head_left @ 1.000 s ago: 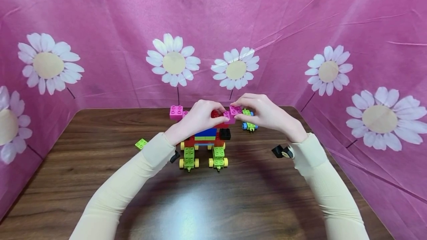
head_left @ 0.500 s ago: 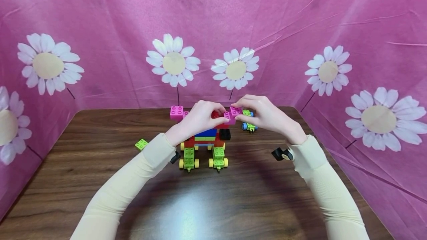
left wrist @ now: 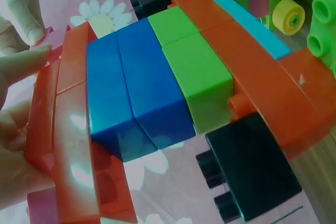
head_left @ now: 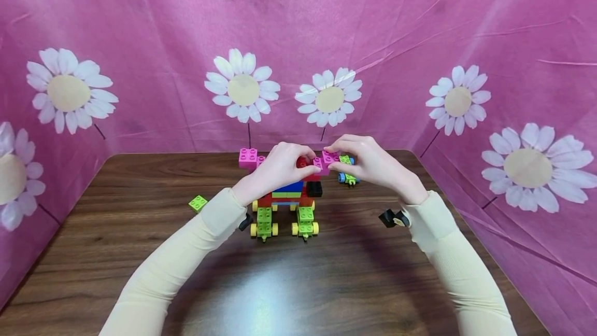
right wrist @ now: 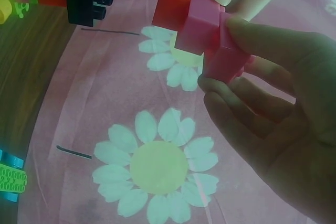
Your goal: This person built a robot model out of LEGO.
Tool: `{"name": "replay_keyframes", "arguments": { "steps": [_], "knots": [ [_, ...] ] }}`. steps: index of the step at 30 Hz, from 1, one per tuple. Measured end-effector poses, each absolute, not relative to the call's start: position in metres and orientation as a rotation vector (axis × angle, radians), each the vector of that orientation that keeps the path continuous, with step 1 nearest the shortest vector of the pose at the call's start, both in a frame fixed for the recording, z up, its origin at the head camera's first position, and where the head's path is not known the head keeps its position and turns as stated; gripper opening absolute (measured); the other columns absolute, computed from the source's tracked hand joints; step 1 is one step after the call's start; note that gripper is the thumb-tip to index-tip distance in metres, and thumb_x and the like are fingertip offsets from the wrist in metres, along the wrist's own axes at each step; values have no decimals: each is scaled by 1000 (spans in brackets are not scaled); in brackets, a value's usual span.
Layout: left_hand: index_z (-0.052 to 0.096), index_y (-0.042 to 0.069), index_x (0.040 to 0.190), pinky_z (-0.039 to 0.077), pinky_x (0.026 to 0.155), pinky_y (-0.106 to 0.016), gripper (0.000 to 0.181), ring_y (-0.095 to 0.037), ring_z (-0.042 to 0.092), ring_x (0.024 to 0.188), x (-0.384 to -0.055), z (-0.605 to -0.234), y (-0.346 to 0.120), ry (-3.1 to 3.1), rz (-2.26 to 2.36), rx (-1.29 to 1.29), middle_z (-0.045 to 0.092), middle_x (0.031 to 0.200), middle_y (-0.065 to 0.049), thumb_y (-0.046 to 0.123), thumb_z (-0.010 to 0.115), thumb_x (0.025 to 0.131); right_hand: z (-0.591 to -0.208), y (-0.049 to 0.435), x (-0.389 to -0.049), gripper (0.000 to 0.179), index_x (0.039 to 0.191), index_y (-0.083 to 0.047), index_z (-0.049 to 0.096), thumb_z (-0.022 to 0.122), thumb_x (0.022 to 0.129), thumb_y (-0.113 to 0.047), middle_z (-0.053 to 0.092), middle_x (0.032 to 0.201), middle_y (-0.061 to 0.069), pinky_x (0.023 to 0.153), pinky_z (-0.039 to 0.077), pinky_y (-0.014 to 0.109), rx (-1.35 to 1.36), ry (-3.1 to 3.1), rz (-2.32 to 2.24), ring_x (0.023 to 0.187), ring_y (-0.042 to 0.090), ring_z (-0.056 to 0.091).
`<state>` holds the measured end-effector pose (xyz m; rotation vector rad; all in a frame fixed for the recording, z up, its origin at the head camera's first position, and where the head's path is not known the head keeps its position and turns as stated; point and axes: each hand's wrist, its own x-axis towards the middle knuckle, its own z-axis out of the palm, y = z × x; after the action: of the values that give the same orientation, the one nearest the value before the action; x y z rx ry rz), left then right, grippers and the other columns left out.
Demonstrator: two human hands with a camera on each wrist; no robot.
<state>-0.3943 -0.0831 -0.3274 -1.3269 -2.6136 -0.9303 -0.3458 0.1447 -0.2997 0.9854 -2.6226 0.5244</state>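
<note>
A toy-brick figure stands on the table, with a blue and green middle between red rows and yellow-wheeled green bases at its feet. My left hand reaches over its top and grips the upper red bricks, thumb beside an inner pink brick. An outer pink brick sits slightly offset against that one, pinched between the thumb and fingers of my right hand. On the figure's other side another pink brick sticks out. Part of the figure's top is hidden behind my left hand.
Black bricks project from the figure's sides. A loose green brick lies to the left on the wooden table. At the back right is a green wheeled base with blue wheels. A pink flowered cloth surrounds the table.
The hands and figure keep nearly the same position. The right hand has shifted very slightly, still pinching the outer pink brick.
</note>
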Motion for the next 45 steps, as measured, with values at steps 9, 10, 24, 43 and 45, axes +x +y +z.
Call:
{"name": "replay_keyframes", "arguments": {
  "steps": [9, 10, 24, 43, 45],
  "knots": [
    [71, 8, 120, 58, 84, -34, 42, -22, 69, 100, -394, -332, -84, -2566, -724, -1351, 75, 111, -8, 40, 68, 92, -299, 144, -348, 31, 111, -3, 72, 80, 83, -14, 72, 97, 6, 60, 49, 20, 1009, -2590, 502, 74, 7, 55],
    [71, 9, 120, 58, 83, -33, 43, -22, 69, 100, -394, -333, -84, -2564, -711, -1345, 75, 111, -8, 41, 68, 92, -299, 144, -348, 32, 111, -3, 72, 80, 82, -14, 72, 97, 6, 60, 49, 20, 1007, -2589, 502, 74, 7, 55],
    [72, 9, 118, 53, 66, -29, 41, -21, 69, 89, -393, -338, -82, -2456, -593, -1298, 75, 104, -7, 41, 67, 93, -298, 142, -347, 33, 112, -3, 73, 81, 82, -14, 72, 99, 7, 59, 47, 20, 970, -2602, 516, 74, 7, 54],
    [72, 10, 117, 53, 70, -32, 40, -22, 69, 95, -392, -341, -81, -2435, -562, -1301, 75, 105, -6, 42, 65, 94, -295, 140, -344, 34, 114, -3, 73, 80, 83, -16, 70, 98, 7, 59, 50, 21, 954, -2652, 481, 74, 9, 56],
    [72, 10, 117, 53, 70, -32, 40, -22, 69, 95, -391, -341, -82, -2437, -555, -1299, 75, 105, -6, 42, 65, 94, -294, 139, -344, 34, 114, -3, 73, 80, 83, -16, 70, 98, 7, 60, 50, 21, 947, -2661, 467, 74, 9, 56]
  ]
}}
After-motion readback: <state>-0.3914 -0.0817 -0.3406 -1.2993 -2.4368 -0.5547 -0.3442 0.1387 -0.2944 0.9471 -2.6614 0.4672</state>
